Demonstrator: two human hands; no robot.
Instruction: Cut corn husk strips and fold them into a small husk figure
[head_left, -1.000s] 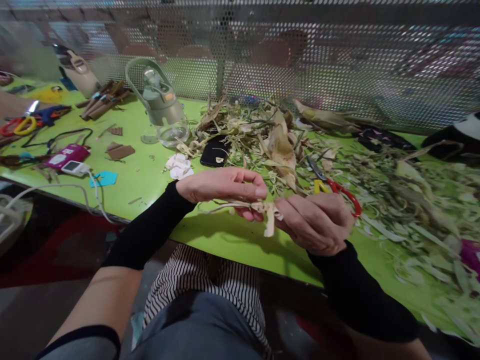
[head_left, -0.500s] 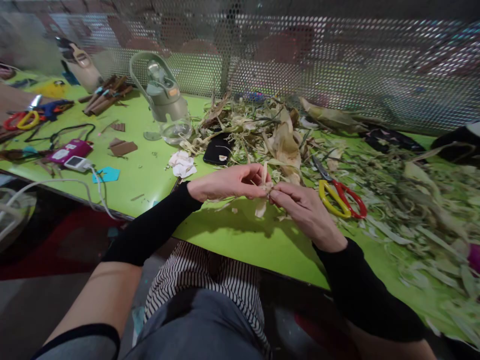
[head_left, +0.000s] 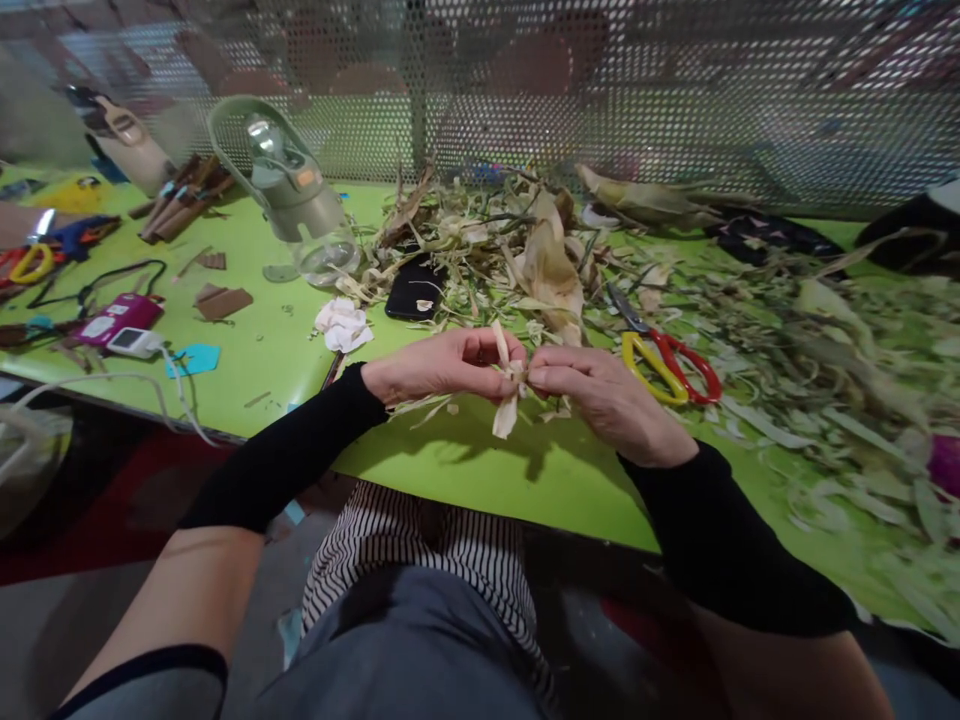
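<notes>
Near the front of the green table (head_left: 480, 462), my left hand (head_left: 457, 362) pinches pale strips of dried husk (head_left: 506, 418) between thumb and fingers. One strip end stands up above the fingers and another hangs below them. My right hand (head_left: 592, 390) meets it from the right, its thumb and forefinger pinched on the same husk piece; the fingertips nearly touch. Just beyond my right hand lie scissors (head_left: 667, 368) with one yellow and one red handle. A heap of dried husks and shreds (head_left: 551, 260) spreads behind both hands.
A black phone (head_left: 409, 288) and crumpled tissue (head_left: 343, 325) lie behind my left forearm. A green-lidded bottle (head_left: 289, 195) stands farther back. Leftward are a magenta device (head_left: 124, 320) with white cable and brown rolls (head_left: 184, 195). A perforated metal screen (head_left: 517, 100) closes off the back.
Both hands stay pinched on the husk, and the strip end below the fingers shows more fully. The whole view has shifted slightly, so the table things appear farther left.
</notes>
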